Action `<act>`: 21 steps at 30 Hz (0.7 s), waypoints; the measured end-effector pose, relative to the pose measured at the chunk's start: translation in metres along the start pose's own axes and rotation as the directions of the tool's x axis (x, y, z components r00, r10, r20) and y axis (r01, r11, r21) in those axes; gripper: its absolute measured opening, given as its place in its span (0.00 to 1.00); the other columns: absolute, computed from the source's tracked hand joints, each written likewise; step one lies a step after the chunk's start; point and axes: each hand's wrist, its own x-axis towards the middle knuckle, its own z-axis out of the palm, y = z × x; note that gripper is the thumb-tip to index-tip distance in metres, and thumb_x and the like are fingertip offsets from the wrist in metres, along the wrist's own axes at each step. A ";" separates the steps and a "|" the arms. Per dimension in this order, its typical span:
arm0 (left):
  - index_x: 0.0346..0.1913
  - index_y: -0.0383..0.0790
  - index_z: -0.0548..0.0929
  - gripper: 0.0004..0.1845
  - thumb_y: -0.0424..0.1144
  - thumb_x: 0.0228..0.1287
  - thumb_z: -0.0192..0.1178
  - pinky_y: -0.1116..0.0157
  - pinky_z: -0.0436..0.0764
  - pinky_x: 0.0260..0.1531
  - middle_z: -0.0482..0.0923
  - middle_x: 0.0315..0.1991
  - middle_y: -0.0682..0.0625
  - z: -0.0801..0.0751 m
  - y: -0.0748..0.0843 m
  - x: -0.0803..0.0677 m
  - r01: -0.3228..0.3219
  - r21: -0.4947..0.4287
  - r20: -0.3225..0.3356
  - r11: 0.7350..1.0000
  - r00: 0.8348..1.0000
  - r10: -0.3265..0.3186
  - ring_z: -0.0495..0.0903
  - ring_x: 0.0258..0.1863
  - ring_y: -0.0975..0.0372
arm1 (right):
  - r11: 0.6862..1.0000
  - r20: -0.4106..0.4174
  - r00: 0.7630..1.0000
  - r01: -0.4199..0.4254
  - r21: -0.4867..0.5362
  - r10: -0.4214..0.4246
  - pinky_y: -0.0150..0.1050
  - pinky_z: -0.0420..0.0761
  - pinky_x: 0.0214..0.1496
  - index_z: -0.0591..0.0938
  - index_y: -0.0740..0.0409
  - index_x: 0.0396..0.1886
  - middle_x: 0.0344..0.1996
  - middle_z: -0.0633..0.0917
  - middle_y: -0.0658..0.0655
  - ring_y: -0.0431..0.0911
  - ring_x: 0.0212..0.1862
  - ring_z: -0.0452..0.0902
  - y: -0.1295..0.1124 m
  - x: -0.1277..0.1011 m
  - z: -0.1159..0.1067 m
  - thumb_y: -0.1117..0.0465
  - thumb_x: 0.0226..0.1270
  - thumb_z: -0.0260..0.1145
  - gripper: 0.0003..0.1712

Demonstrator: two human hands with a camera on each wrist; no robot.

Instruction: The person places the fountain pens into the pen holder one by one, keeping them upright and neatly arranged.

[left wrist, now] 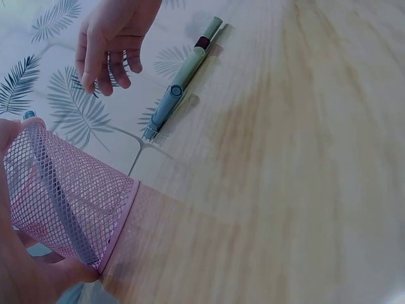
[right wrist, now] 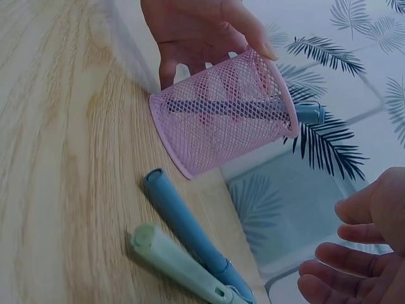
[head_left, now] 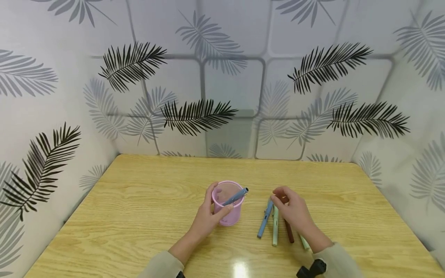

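Observation:
My left hand (head_left: 204, 221) holds a pink mesh pen holder (head_left: 231, 217) around its side, thumb at the near rim and fingers on the far side. The holder stands upright on the table. Inside it leans a blue pen (head_left: 236, 196), its end sticking out past the rim on the right. My right hand (head_left: 294, 211) hovers over the loose pens, its fingers loosely bent with nothing between them in the right wrist view. Below it lie a blue pen (head_left: 264, 221), a light green pen (head_left: 275, 228), a brown pen (head_left: 289, 233) and another green pen (head_left: 304, 242), partly hidden by the wrist.
The wooden table (head_left: 146, 193) stretches to both sides of the hands. Behind it and at both sides rise pale walls (head_left: 229, 88) with a leaf pattern. A dark band (head_left: 313, 268) sits on the right sleeve.

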 end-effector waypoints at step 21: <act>0.70 0.48 0.51 0.39 0.40 0.61 0.61 0.43 0.66 0.54 0.61 0.65 0.40 -0.005 0.037 -0.011 0.003 -0.027 0.006 1.000 1.000 -0.003 0.63 0.61 0.42 | 0.998 -0.054 0.999 -0.009 -0.065 0.005 0.40 0.76 0.34 0.78 0.62 0.47 0.39 0.81 0.58 0.50 0.38 0.76 0.020 -0.007 -0.028 0.56 0.67 0.60 0.15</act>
